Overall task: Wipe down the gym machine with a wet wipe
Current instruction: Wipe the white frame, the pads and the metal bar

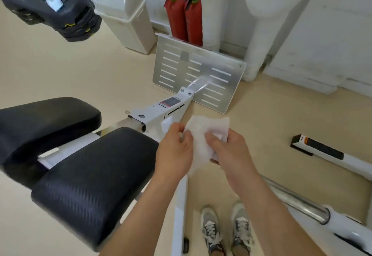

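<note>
Pinching wet wipe between them, left hand and right hand, fingers curled on its edges

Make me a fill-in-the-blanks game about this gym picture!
1. The left hand and right hand hold one white ____ between them.
2. Behind the footplate stand ____ red extinguishers.
3. The pads are coloured ____.
Missing words: wipe; two; black.
</note>
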The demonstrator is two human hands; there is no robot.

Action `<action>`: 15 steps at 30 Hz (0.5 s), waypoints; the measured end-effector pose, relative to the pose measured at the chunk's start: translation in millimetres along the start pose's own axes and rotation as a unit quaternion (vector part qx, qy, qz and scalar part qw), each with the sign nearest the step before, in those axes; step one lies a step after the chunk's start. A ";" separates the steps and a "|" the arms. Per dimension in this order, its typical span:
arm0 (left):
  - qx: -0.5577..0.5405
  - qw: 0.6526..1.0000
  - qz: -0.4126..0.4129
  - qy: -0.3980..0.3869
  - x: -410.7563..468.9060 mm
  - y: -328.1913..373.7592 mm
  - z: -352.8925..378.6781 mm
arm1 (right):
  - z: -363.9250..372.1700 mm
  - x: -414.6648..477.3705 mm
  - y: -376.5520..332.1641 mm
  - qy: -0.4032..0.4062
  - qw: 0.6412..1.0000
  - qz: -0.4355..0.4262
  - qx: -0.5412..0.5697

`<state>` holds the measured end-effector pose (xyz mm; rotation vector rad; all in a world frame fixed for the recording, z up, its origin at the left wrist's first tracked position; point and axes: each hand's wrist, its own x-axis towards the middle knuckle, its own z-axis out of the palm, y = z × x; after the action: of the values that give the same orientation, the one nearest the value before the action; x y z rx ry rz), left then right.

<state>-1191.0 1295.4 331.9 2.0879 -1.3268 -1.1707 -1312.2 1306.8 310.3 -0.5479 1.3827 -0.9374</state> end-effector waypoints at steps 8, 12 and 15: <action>0.257 0.966 0.004 -0.027 132.1 2.9 -12.7 | 43.0 116.9 16.6 0.041 0.985 0.037 -0.163; 0.261 0.960 -0.044 -0.097 193.6 -36.6 -1.6 | 75.5 157.9 49.1 -0.115 0.983 0.108 -0.095; 0.263 0.952 -0.055 -0.145 218.3 -69.4 1.0 | 91.7 184.3 77.0 -0.148 0.973 0.173 -0.046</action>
<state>-1111.1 1136.3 187.8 2.4472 -1.8454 -1.3191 -1218.3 1181.3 156.1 -0.4746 1.2045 -0.4896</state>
